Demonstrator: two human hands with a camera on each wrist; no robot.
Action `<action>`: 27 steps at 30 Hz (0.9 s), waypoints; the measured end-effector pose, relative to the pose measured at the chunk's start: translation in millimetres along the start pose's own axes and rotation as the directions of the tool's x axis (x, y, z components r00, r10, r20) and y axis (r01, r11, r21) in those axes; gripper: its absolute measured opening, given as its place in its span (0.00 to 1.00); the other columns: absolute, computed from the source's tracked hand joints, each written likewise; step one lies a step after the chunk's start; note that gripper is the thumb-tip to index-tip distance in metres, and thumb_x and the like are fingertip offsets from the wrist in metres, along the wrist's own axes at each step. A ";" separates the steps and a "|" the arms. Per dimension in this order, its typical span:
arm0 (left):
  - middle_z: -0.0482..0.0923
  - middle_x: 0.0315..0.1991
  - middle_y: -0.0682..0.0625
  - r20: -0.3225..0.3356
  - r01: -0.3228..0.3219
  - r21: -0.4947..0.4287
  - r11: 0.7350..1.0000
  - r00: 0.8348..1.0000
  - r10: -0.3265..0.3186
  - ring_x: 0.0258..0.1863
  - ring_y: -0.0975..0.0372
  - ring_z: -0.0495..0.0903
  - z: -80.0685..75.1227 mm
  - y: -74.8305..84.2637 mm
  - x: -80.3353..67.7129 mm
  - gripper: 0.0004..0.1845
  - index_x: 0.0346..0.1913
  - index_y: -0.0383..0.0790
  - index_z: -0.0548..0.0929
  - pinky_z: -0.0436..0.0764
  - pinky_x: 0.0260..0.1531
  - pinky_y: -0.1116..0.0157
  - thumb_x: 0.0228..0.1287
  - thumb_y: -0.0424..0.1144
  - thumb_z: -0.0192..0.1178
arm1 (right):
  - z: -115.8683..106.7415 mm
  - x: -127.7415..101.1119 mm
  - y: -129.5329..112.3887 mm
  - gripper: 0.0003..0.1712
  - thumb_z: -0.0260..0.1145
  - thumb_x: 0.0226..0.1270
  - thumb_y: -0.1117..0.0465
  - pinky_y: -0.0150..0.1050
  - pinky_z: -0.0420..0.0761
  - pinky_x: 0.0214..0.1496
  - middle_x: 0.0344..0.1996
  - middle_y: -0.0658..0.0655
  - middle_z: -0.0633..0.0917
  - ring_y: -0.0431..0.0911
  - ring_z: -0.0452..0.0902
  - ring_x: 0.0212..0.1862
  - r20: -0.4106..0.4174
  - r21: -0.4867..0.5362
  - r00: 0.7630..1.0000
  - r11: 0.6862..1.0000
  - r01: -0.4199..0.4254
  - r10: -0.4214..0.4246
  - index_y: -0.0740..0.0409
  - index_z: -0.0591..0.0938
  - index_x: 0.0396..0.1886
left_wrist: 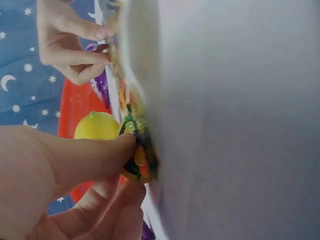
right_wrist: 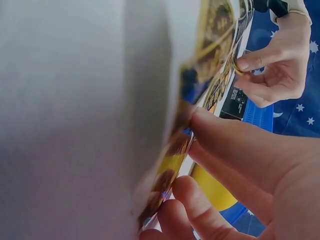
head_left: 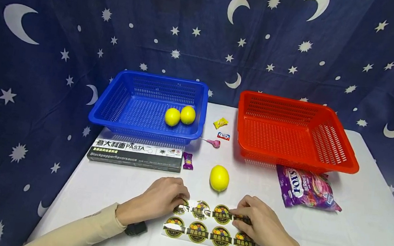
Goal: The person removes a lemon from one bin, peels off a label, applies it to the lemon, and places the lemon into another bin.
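A white-covered table (head_left: pixel 352 219) fills the lower half of the head view. On it, at centre left, sits a blue basket (head_left: pixel 112 102) with two lemons inside, and at centre right a red basket (head_left: pixel 337 162). A pasta box (head_left: pixel 136 154) lies in front of the blue one, a purple candy bag (head_left: pixel 305 188) in front of the red one, and a third lemon (head_left: pixel 219 178) sits between them.

At bottom centre lies the sticker sheet (head_left: pixel 208 233), flat on the cloth, its long axis running left to right across the frame (two rows of round labels). Both hands rest on its upper row, so neither is nearer.

The left hand (head_left: pixel 158 201) is at the sheet's upper-left corner, thumb and fingers (left_wrist: pixel 95 155) pinching one sticker's edge, which looks lifted in the left wrist view. The right hand (head_left: pixel 262 226) is at the upper-right corner, its fingers (right_wrist: pixel 235 145) curled and pinching a sticker's edge there.
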State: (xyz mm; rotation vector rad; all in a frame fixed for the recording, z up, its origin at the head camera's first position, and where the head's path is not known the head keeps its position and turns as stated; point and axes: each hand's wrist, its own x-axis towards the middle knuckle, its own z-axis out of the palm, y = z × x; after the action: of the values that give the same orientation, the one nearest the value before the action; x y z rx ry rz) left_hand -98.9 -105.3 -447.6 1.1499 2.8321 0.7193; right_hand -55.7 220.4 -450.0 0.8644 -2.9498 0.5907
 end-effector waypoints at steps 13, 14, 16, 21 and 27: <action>0.85 0.33 0.57 0.063 0.048 -0.390 0.920 0.998 -0.025 0.32 0.74 0.77 -35.8 3.7 17.4 0.10 0.46 0.45 0.89 0.80 0.36 0.71 0.65 0.30 0.68 | -2.2 3.2 -2.5 0.14 0.82 0.53 0.57 0.30 0.73 0.34 0.32 0.37 0.82 0.31 0.72 0.33 -0.048 0.079 0.997 0.995 -0.059 0.063 0.47 0.92 0.41; 0.85 0.34 0.57 0.063 0.054 -0.410 0.910 0.998 -0.030 0.32 0.74 0.77 -35.2 4.1 22.3 0.10 0.46 0.45 0.89 0.80 0.37 0.71 0.65 0.30 0.67 | -3.3 5.4 -2.7 0.14 0.82 0.52 0.58 0.29 0.73 0.33 0.31 0.38 0.83 0.31 0.73 0.31 -0.070 0.102 0.994 0.992 -0.075 0.082 0.48 0.92 0.41; 0.86 0.35 0.56 0.064 0.075 -0.446 0.892 0.997 -0.052 0.33 0.73 0.78 -32.0 4.8 33.3 0.10 0.47 0.45 0.89 0.81 0.38 0.71 0.66 0.31 0.67 | -5.5 12.1 -2.9 0.16 0.83 0.51 0.59 0.29 0.73 0.31 0.30 0.40 0.84 0.31 0.74 0.29 -0.127 0.146 0.986 0.985 -0.092 0.111 0.50 0.91 0.41; 0.88 0.37 0.51 0.057 0.119 -0.529 0.840 0.993 -0.105 0.35 0.69 0.80 -20.8 4.9 64.4 0.10 0.48 0.41 0.88 0.82 0.42 0.71 0.66 0.30 0.66 | -8.7 42.6 2.5 0.33 0.83 0.51 0.57 0.33 0.82 0.34 0.42 0.53 0.89 0.41 0.84 0.35 -0.178 0.233 0.975 0.969 -0.087 0.130 0.58 0.84 0.59; 0.87 0.39 0.43 0.063 0.172 -0.655 0.736 0.983 -0.174 0.35 0.66 0.82 -12.5 6.7 100.2 0.11 0.50 0.33 0.84 0.83 0.41 0.71 0.66 0.26 0.64 | -1.9 74.3 14.0 0.46 0.84 0.50 0.54 0.33 0.84 0.36 0.53 0.61 0.89 0.48 0.88 0.40 -0.081 0.355 0.988 0.930 -0.092 0.129 0.59 0.77 0.70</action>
State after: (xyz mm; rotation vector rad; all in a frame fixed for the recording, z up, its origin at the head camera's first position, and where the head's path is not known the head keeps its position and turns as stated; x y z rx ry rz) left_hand -169.9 -40.1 -416.9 0.7387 2.2815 1.5248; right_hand -126.1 193.4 -444.7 0.6597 -2.8569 1.1579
